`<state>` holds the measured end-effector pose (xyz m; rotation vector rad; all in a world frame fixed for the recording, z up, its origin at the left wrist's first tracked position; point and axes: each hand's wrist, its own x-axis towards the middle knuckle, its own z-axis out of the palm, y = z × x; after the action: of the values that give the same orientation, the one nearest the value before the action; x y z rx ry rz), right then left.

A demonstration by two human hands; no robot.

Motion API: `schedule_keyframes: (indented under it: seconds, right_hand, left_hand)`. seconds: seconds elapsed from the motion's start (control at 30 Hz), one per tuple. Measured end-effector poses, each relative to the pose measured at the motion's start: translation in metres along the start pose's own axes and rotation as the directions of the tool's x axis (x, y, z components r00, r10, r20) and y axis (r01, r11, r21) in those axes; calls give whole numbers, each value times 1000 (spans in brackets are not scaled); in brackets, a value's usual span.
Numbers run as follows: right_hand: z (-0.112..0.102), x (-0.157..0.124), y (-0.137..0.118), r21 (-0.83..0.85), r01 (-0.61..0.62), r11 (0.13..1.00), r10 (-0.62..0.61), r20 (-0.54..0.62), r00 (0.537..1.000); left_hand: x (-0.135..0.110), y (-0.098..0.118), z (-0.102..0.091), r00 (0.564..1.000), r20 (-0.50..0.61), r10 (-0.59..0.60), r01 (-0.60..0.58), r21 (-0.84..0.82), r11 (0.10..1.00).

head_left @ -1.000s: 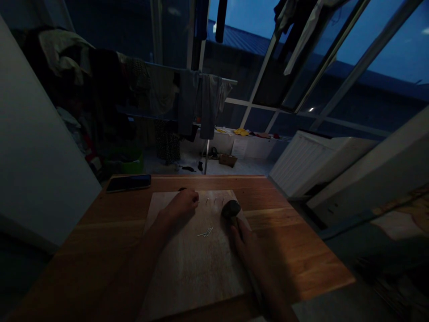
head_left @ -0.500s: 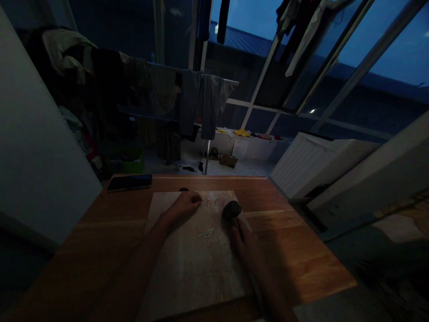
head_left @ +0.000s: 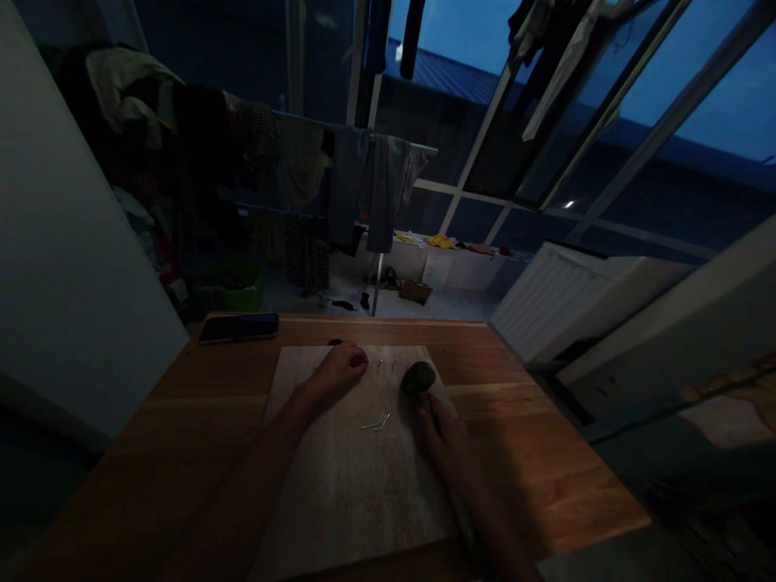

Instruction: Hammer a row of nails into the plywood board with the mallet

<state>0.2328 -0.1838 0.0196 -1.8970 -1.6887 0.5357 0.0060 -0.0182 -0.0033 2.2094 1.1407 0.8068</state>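
Observation:
My left hand (head_left: 344, 364) rests at the far part of a pale wooden board (head_left: 339, 477), thumb and finger pinched on what looks like a nail, mostly hidden by the fingertips. Just right of it, a short row of nails (head_left: 380, 365) stands upright in the board. My right hand (head_left: 445, 432) is closed around the handle of a hammer (head_left: 419, 378), whose thick dark head is over the board's right side, close to the row. Several loose nails (head_left: 377, 423) lie in a small pile between my hands.
The board lies on a wooden table (head_left: 533, 436). A phone (head_left: 239, 327) is at the table's far left corner, and a small dark round object (head_left: 335, 342) sits behind my left hand. Beyond are hanging clothes (head_left: 381, 194), a green basket (head_left: 246, 291) and a white ribbed unit (head_left: 546, 299).
The whole view has shifted slightly, with things appearing a little further right. Both hands and the hammer keep nearly the same places over the board.

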Motion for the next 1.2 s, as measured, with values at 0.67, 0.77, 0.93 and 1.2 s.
schedule_keyframes:
  seconds: [0.67, 0.77, 0.93, 1.2]
  right_hand:
    - [31, 43, -59, 35, 160, 987, -162, 67, 985]
    - [21, 34, -56, 59, 170, 984, -173, 50, 984]
    - [0, 12, -35, 50, 125, 991, -126, 11, 992]
    - [6, -3, -11, 47, 38, 998, -40, 42, 998]
  left_hand:
    - [-1, -3, -1, 998, 66, -11, 11, 7, 1000]
    - [-2, 1, -6, 1000, 13, -11, 11, -1, 1000]
    - [-8, 33, -28, 977, 212, 17, -34, 77, 996]
    - [-28, 91, -23, 808, 589, -31, -175, 290, 941]
